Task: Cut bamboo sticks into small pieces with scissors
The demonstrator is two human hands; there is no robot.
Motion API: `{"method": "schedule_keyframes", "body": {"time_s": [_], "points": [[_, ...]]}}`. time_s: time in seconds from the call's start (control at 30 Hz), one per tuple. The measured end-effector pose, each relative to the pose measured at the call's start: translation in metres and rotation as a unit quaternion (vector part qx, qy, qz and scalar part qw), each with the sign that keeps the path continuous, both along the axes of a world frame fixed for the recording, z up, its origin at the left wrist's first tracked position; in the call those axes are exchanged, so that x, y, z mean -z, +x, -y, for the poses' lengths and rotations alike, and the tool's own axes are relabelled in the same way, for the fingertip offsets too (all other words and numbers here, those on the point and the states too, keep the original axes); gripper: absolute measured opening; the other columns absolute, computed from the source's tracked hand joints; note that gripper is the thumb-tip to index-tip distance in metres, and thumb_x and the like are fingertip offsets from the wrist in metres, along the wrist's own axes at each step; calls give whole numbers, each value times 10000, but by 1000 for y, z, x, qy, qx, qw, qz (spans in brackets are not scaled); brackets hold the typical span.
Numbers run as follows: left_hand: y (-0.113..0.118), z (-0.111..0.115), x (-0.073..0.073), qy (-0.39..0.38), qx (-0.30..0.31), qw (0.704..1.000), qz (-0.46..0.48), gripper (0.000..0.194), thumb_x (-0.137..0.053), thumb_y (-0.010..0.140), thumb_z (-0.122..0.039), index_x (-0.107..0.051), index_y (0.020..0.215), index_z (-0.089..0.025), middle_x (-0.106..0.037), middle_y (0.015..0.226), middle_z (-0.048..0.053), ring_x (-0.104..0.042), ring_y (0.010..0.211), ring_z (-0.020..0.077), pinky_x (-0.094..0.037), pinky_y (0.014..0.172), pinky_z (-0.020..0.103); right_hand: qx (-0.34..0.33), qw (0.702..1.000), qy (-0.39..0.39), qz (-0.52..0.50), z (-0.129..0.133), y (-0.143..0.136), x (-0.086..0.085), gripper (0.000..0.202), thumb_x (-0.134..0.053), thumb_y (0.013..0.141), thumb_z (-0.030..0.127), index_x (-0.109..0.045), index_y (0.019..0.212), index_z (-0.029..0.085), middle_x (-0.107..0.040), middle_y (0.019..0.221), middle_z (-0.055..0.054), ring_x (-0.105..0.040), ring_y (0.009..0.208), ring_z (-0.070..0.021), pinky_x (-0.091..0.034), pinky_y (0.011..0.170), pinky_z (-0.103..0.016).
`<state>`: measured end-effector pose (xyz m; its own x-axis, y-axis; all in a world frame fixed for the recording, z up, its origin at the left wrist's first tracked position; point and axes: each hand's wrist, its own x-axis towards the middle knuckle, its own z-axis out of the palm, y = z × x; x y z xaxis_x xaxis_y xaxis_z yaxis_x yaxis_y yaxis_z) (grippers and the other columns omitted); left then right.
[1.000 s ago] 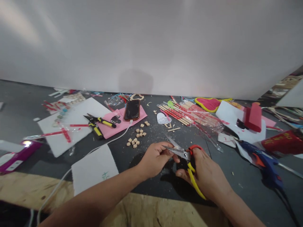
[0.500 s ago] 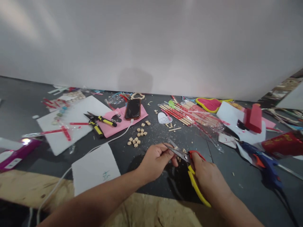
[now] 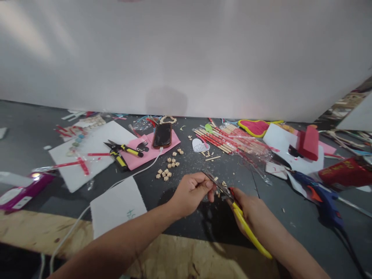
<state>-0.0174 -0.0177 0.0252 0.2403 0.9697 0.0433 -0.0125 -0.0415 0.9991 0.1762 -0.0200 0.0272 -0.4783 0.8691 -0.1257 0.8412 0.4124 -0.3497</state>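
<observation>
In the middle front of the head view, my left hand (image 3: 193, 193) is closed in a pinch, thumb against fingers. Whatever small thing it holds is hidden by the fingertips and the blades. My right hand (image 3: 250, 211) grips scissors (image 3: 238, 212) with yellow handles. Their narrow blades point up and left, close by my left fingertips. Small pale wooden bits (image 3: 223, 183) lie just beyond the blades. Several little clusters of wooden pieces (image 3: 166, 173) sit on the dark table to the left of my hands.
Left stand yellow-black pliers (image 3: 117, 153), a phone (image 3: 162, 135) on pink paper, a white cable (image 3: 136, 170) and a purple power strip (image 3: 26, 193). Right lie red-wrapped chopsticks (image 3: 217, 141), a white paper cutout (image 3: 200, 145), a blue glue gun (image 3: 325, 201) and a red packet (image 3: 344, 172).
The scissors' blades have closed together and the handles have swung lower and to the right. My left hand keeps its pinch in nearly the same place. The view has shifted slightly.
</observation>
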Motion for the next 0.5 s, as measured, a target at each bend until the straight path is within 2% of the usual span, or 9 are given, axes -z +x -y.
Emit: {"method": "schedule_keyframes", "body": {"time_s": [0.1,0.2,0.27,0.37,0.5], "points": [[1,0,5,-25,5,1000,11,299,-475,811,-359,-581,646,-134,-583,560,15,-422,459,67,-310,481,200,27,999,32,25,-1,0,-2,183,-379,799,297,-472,921,196,-630,694,-39,-596,596,-172,-322,503,-248],[3,-1,10,-54,-5,998,26,274,-507,793,-359,-570,655,-131,-589,572,17,-380,427,52,-266,435,196,56,993,81,65,-4,1,-9,186,-439,767,382,-458,843,213,-616,727,-40,-577,617,-174,-325,509,-253],[2,-3,10,-77,-29,994,74,240,-527,780,-366,-553,709,-139,-575,543,2,-337,391,42,-225,405,190,42,994,84,60,-6,4,-12,204,-461,752,407,-459,838,222,-607,771,-36,-571,679,-171,-354,553,-255],[-3,-9,5,-80,-99,976,178,253,-508,791,-389,-512,719,-147,-536,513,-26,-271,365,26,-173,387,180,30,995,67,62,-14,12,-12,229,-451,754,450,-471,826,233,-598,814,-33,-560,766,-180,-382,613,-269],[-12,-15,1,-56,-119,970,205,226,-513,799,-347,-508,713,-139,-544,534,-25,-257,367,13,-181,399,177,122,981,130,83,-28,28,-3,344,-440,743,522,-487,873,207,-598,875,-79,-552,844,-222,-391,674,-308]]}}
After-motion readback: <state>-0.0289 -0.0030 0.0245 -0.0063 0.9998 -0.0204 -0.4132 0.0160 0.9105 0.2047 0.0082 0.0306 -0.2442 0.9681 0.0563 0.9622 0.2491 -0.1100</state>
